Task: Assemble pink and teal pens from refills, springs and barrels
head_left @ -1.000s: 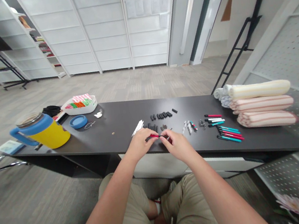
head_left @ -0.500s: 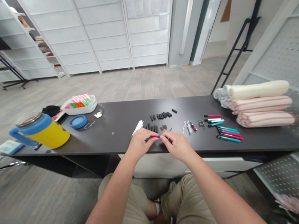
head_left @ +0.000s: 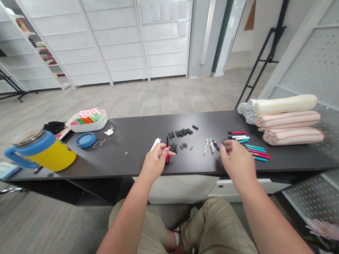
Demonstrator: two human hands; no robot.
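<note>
My left hand (head_left: 155,162) is closed around a red pen barrel (head_left: 167,158) with a dark upper end, held nearly upright above the front of the table. Beside it lie white sticks (head_left: 156,143) and black tube pieces (head_left: 173,148), partly covered by the hand. My right hand (head_left: 238,160) reaches down at the small pen parts, thumb and fingertips apart, and hides some of them. White and clear pen pieces (head_left: 205,146) and small coloured parts (head_left: 215,144) lie left of it. Red, white and teal pens (head_left: 256,151) lie to its right, partly behind it.
Rolled towels (head_left: 287,118) are stacked at the table's right end. Short black pieces (head_left: 183,132) and tiny dark bits (head_left: 184,145) lie mid-table. Further left are a blue lid (head_left: 85,140), a yellow and blue mug (head_left: 48,152) and a white basket (head_left: 88,123) of coloured packets.
My hands have come apart. The right one has moved right to the small parts near the pens; the left has kept the red barrel and turned it from level to nearly upright.
</note>
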